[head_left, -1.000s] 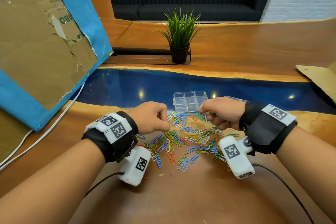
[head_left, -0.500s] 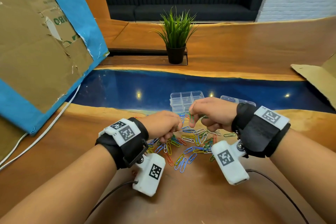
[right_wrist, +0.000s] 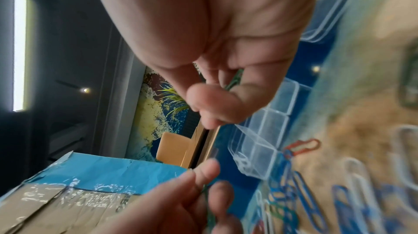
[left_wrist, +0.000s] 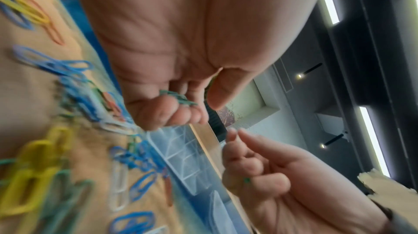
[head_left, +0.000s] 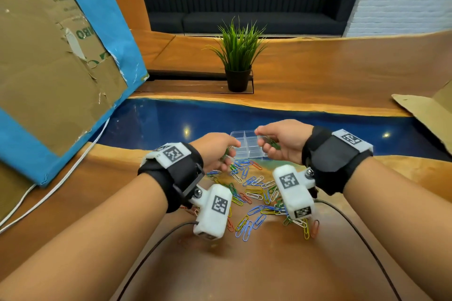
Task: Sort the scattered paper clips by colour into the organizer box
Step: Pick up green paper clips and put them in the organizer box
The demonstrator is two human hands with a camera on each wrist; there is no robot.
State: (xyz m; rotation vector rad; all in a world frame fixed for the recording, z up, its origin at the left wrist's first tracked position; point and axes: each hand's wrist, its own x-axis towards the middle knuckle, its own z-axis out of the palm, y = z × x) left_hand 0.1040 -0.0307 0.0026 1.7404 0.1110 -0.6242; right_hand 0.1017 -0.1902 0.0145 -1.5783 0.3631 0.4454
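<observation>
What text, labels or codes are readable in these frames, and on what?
"BO": green letters, cut off by a torn flap, on the cardboard sheet at the left.
Small print near the cardboard's top edge: too blurred to read.
Square black-and-white marker codes, no words: on the left wrist band, left wrist camera, right wrist band and right wrist camera.
Organizer box: no label visible.

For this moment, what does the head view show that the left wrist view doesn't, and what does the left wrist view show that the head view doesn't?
Only the head view: the whole pile of scattered paper clips on the table, both wrist cameras, the potted plant, the sofa and the cardboard sheets.

Only the left wrist view: the left hand's palm side, with green clips lying across its curled fingers, and ceiling lights overhead.

Both: the right hand holding green clips, the clear organizer box, and coloured clips beneath.
</observation>
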